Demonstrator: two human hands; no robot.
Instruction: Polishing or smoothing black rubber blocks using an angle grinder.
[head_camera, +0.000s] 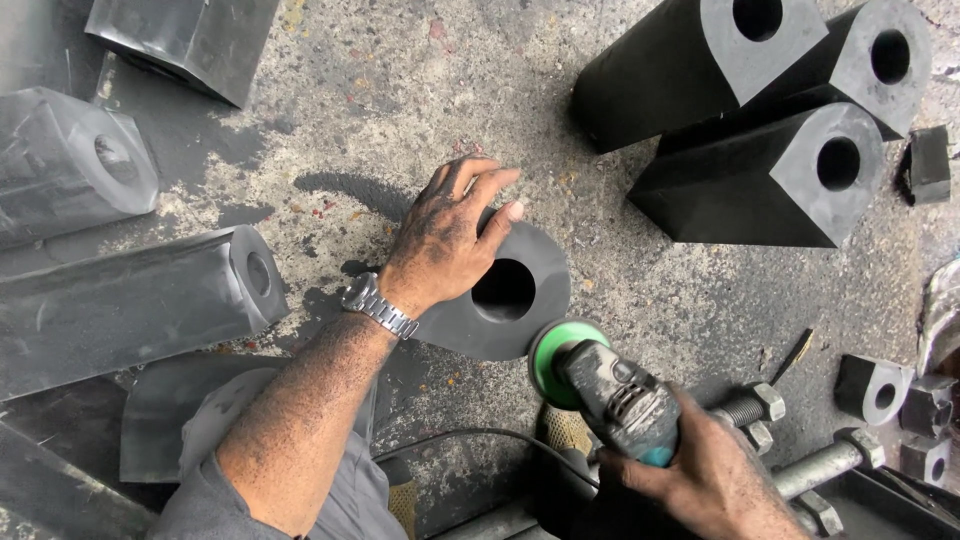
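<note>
My left hand (445, 235) rests on top of an upright black rubber block (535, 300) with a round hole through it, fingers spread over its upper edge. A metal watch sits on that wrist. My right hand (715, 478) grips the body of an angle grinder (612, 392), whose green disc (552, 355) touches the block's lower right edge. The grinder's black cable runs left across the floor below my forearm.
Three large black rubber blocks with holes (770, 170) lie at the upper right. Longer blocks (130, 300) lie at the left. Small rubber pieces (872, 385) and large metal bolts (825, 462) sit at the lower right on the stained concrete floor.
</note>
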